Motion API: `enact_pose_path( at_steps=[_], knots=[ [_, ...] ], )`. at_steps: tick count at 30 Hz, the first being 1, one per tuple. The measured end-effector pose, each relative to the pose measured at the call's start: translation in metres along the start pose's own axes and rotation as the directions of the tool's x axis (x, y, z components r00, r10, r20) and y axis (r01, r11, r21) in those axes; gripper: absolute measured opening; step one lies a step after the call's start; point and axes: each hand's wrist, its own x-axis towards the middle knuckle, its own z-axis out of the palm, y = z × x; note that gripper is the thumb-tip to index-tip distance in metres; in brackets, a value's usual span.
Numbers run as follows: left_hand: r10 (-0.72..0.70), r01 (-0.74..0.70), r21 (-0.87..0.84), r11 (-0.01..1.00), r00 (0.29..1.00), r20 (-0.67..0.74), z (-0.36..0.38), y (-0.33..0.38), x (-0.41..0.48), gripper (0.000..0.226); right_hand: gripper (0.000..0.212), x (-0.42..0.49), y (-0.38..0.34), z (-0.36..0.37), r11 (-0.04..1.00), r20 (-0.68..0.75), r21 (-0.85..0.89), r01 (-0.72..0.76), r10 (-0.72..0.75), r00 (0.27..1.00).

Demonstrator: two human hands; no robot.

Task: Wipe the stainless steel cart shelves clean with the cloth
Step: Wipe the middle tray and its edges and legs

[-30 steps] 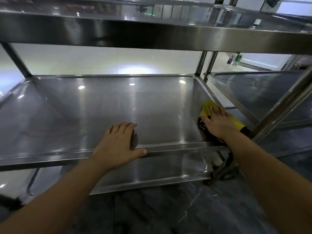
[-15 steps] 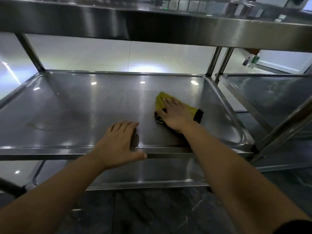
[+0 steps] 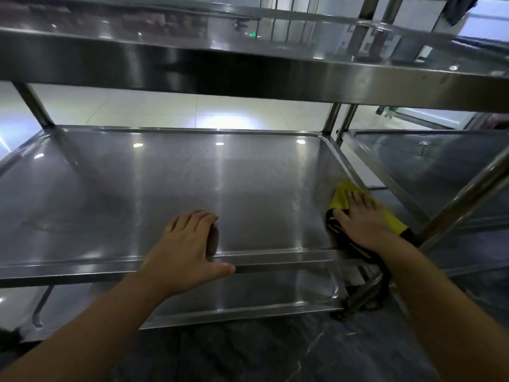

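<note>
Two hands on the shelf [image 3: 192,188]: right hand [image 3: 363,221] presses cloth [image 3: 341,198]

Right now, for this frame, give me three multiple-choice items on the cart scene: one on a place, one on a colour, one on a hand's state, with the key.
1. Where on the middle shelf does the cloth lie?
A. far left corner
B. by the right side, near the front
C. dead centre

2. What is the cloth's main colour?
A. yellow
B. blue
C. white

3. What is the left hand doing?
A. holding a spray bottle
B. resting on the front rim, holding nothing
C. pressing the cloth

Key:
1 B, the right hand presses it flat against the shelf's right side.
2 A, yellow shows beyond the fingers, with a black edge.
3 B, its fingers lie over the rim with nothing in them.
</note>
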Motion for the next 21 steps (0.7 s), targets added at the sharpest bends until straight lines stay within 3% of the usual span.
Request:
enact_pose_path(
  at_steps=[3,7,9,14,17,21],
  knots=[
    [-0.005,0.006,-0.009,1.0,1.0,0.018,-0.003,0.001,0.0,0.117,0.067,-0.042,-0.005,0.006,1.0,-0.042,-0.028,-0.014,0.012,0.999],
    [-0.002,0.003,-0.004,1.0,0.999,0.035,-0.004,0.0,0.001,0.124,0.079,-0.077,-0.049,0.02,1.0,-0.249,0.027,0.011,-0.004,0.969],
    [-0.011,0.012,-0.034,0.999,0.999,0.037,-0.003,0.0,0.001,0.12,0.069,-0.087,-0.082,0.032,0.995,-0.356,0.051,0.083,-0.059,0.933],
    [-0.029,0.027,-0.076,0.997,0.999,-0.026,0.001,0.0,0.003,0.119,0.053,-0.111,-0.142,0.048,0.935,-0.463,-0.002,0.354,-0.315,0.829],
    [-0.035,0.031,-0.119,0.992,0.999,-0.026,0.001,0.0,0.002,0.12,0.06,-0.107,-0.113,0.053,0.865,-0.459,-0.123,0.486,-0.484,0.745],
    [-0.011,0.013,-0.112,0.994,1.0,0.019,0.001,-0.004,0.001,0.12,0.061,-0.09,-0.023,0.05,0.881,-0.502,-0.177,0.438,-0.464,0.73]
  ],
)
